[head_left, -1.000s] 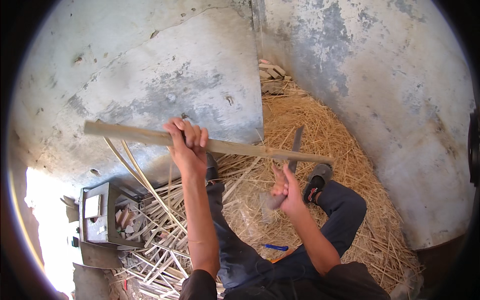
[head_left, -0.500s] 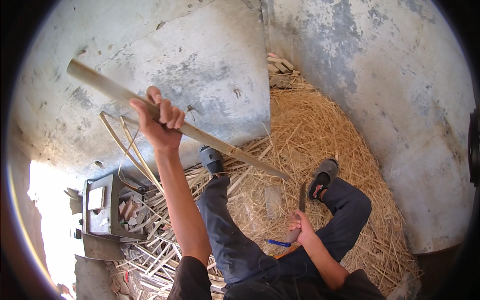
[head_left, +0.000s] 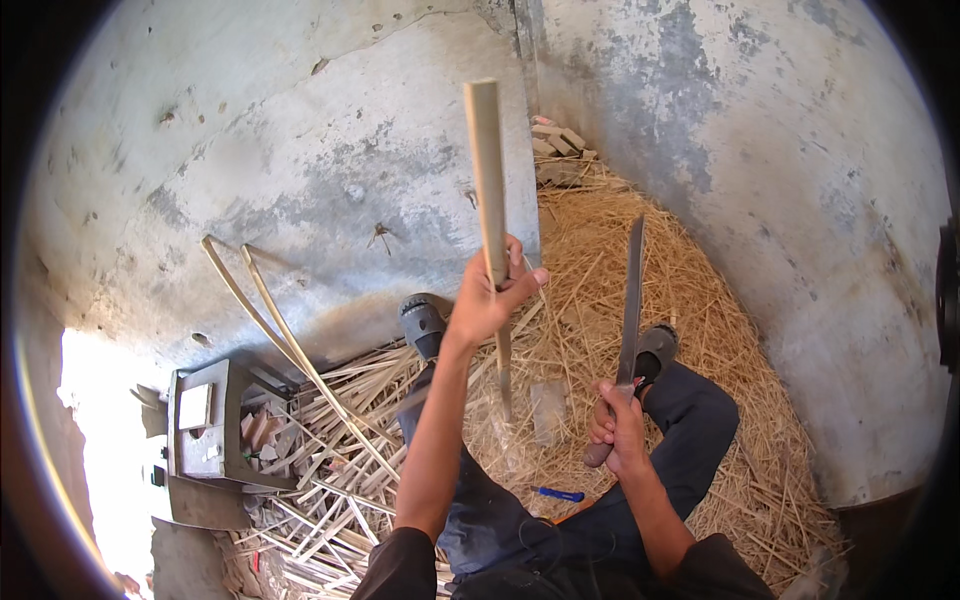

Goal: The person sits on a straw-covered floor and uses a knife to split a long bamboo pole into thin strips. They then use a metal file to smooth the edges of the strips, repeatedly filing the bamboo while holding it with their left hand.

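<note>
My left hand (head_left: 484,305) is wrapped round a long bamboo piece (head_left: 487,165). The bamboo stands nearly upright in front of me, its broad end up and its lower end reaching toward the shavings between my feet. In my right hand (head_left: 622,432) is a long dark-bladed knife (head_left: 632,300), gripped by its wooden handle with the blade pointing up and away. The blade is apart from the bamboo. Near my lap, left of my right hand, lies a blue utility knife (head_left: 558,494).
Bamboo shavings (head_left: 690,420) cover the floor, with split strips (head_left: 330,515) on the left. Two long bent strips (head_left: 268,300) lean at the wall (head_left: 370,150). A grey cabinet (head_left: 208,440) stands at left, a flat block (head_left: 548,412) between my feet, bricks (head_left: 560,140) in the corner.
My left hand has moved right and swung the bamboo from a slant to nearly upright. My right hand has raised the knife, so its blade reaches higher.
</note>
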Tool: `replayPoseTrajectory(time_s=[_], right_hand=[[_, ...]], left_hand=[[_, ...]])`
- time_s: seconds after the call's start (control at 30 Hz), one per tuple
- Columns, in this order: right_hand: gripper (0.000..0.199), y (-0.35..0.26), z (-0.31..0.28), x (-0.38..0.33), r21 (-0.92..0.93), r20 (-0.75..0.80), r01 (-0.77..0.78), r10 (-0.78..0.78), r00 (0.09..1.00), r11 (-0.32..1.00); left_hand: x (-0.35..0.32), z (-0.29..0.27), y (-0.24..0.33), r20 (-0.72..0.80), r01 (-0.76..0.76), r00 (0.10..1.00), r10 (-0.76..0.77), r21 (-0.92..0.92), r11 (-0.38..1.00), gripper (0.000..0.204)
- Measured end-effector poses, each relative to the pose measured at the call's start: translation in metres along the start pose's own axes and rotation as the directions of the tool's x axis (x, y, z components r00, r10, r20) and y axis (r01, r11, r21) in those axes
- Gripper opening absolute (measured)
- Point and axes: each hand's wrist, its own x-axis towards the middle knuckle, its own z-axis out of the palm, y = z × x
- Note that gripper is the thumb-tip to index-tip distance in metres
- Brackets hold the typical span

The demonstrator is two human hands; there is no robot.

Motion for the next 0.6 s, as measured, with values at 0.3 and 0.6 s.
replayPoseTrajectory(time_s=[0.3, 0.6], right_hand=[[0.040, -0.047, 0.064, 0.004, 0.029, 0.154, 0.167, -0.170, 0.973, 0.986], [0.034, -0.083, 0.069, 0.015, 0.016, 0.276, 0.116, -0.116, 0.954, 0.993]], left_hand=[[-0.013, 0.044, -0.011, 0.226, 0.014, 0.974, -0.004, -0.041, 0.999, 0.032], [-0.020, 0.054, -0.006, 0.325, -0.165, 0.941, 0.097, 0.191, 0.967, 0.029]])
